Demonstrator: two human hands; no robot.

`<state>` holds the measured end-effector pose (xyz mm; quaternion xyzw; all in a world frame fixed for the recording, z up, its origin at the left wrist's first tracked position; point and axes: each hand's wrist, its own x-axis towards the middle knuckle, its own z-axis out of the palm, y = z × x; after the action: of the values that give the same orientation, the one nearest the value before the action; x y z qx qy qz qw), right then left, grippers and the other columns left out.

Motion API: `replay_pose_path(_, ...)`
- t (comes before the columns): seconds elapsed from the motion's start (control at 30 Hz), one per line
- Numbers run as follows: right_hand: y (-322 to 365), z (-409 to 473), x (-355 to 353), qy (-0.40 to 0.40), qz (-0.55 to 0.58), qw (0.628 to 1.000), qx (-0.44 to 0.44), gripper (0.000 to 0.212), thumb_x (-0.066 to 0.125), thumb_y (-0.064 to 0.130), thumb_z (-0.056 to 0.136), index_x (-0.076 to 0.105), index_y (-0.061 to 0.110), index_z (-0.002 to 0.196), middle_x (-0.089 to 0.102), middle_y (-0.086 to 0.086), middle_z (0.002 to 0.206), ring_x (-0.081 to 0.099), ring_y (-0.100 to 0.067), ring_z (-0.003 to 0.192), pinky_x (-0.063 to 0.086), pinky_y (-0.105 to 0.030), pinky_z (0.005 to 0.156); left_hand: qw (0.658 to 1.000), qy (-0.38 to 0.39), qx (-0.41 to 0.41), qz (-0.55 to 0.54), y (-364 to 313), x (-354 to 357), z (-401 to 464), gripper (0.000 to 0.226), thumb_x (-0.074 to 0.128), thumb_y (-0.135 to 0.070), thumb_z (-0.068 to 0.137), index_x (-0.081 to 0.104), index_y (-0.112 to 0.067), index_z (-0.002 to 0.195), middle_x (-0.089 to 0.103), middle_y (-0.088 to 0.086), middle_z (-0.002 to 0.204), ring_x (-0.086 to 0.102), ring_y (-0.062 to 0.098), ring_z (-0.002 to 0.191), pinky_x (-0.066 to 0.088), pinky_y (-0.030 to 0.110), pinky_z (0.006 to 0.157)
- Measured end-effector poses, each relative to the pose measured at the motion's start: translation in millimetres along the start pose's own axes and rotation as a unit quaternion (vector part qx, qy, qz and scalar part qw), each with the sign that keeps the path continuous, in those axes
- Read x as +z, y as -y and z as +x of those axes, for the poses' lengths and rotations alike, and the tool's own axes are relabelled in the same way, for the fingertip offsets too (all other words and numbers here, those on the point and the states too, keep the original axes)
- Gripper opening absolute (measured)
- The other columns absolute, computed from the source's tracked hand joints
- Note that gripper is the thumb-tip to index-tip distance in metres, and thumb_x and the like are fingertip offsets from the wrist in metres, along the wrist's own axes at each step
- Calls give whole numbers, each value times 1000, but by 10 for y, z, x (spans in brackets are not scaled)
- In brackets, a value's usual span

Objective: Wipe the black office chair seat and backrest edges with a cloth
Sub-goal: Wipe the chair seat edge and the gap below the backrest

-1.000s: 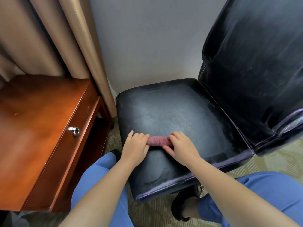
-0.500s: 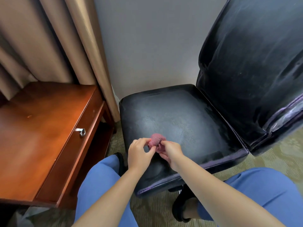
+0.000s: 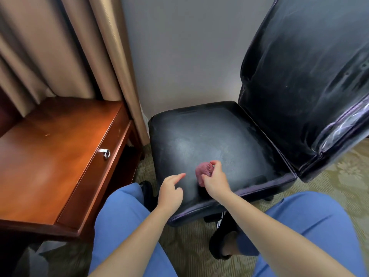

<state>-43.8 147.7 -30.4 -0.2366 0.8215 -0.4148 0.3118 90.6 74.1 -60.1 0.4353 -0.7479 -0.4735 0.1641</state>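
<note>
Right hand (image 3: pixel 214 181) has the pink cloth (image 3: pixel 204 170) bunched tight in its grip, left hand (image 3: pixel 171 191) loose beside it, seat (image 3: pixel 229 140) stretching ahead – wiping strokes look next

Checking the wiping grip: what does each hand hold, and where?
Right hand grips the bunched pink cloth along its right side. Left hand holds nothing.

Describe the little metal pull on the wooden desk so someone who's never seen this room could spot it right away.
Start at the reddish-brown wooden desk left of the black office chair, beside the tan curtain. Follow its drawer front, the side facing the chair. The drawer pull is a small shiny silver ring there, the only metal on all that wood.
</note>
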Motion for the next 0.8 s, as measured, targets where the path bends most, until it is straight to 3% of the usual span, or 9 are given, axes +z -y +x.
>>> replay_pose_path(0.03, -85, -20, -44, 11, -137, 988, -65, 47, 48, 8, 88, 35, 16, 133, 53, -6, 122, 51, -26, 107, 41, -31, 86, 999, 10, 0, 36, 87, -13, -7, 61, 39, 12, 85, 53, -20, 134, 44, -3, 138, 38, 10, 131, 26, 15, 104)
replay_pose_path(0.1, -229, -48, -90, 36, -328, 930, -164, 45, 45, 8, 88, 38, 16, 131, 50, -6, 127, 46, -28, 112, 40, -35, 90, 993, 53, 10, 109, 253, -29, -18, 65, 38, 11, 87, 43, -22, 142, 33, -4, 151, 24, 12, 142, 18, 20, 112)
replay_pose_path(0.17, -302, -70, -69, 35, -385, 901, -197, 45, 46, 14, 90, 36, 16, 134, 41, -6, 135, 43, -28, 113, 40, -36, 91, 982, 101, 31, 155, 356, -36, -32, 63, 37, 8, 92, 36, -24, 146, 23, -12, 156, 11, 8, 146, 10, 18, 111)
replay_pose_path(0.23, -330, -78, -4, 24, -405, 889, -212, 48, 51, 26, 91, 35, 15, 135, 30, -6, 142, 42, -28, 115, 41, -35, 91, 979, 124, 39, 154, 395, -50, -35, 61, 36, 7, 95, 34, -23, 147, 20, -16, 155, 6, 6, 146, 6, 15, 109)
replay_pose_path(0.3, -347, -88, 57, 17, -404, 890, -210, 47, 54, 31, 90, 39, 13, 131, 32, -6, 140, 43, -28, 112, 41, -35, 89, 981, 134, 34, 134, 415, -74, -24, 61, 36, 9, 95, 34, -23, 147, 20, -14, 156, 6, 6, 146, 5, 14, 109)
replay_pose_path(0.37, -346, -113, 97, 5, -389, 895, -217, 35, 52, 25, 92, 45, 11, 123, 42, -7, 131, 46, -28, 107, 40, -33, 82, 983, 143, 20, 117, 444, -94, -18, 63, 35, 11, 94, 36, -24, 146, 21, -11, 157, 7, 7, 146, 6, 14, 109)
replay_pose_path(0.5, -380, -157, 114, 23, -405, 864, -298, 22, 49, 17, 92, 54, 10, 112, 52, -8, 118, 50, -29, 95, 35, -31, 69, 984, 147, 12, 101, 463, -105, -40, 74, 32, 17, 86, 37, -26, 146, 22, -10, 157, 9, 8, 146, 10, 18, 112)
replay_pose_path(0.67, -401, -148, 88, -34, -345, 913, -215, 23, 52, 10, 85, 55, 7, 108, 57, -8, 106, 52, -30, 94, 39, -33, 72, 985, 158, -13, 62, 459, -87, -117, 91, 35, 22, 72, 37, -32, 145, 19, -10, 158, 11, 11, 146, 21, 33, 118)
replay_pose_path(0.8, -481, -381, 183, -2, -341, 898, -276, 26, 57, 7, 80, 56, 13, 106, 58, -2, 101, 52, -25, 87, 43, -33, 71, 986, 158, -7, 53, 479, -52, -169, 91, 40, 21, 72, 37, -34, 145, 23, -8, 156, 17, 12, 145, 29, 33, 115)
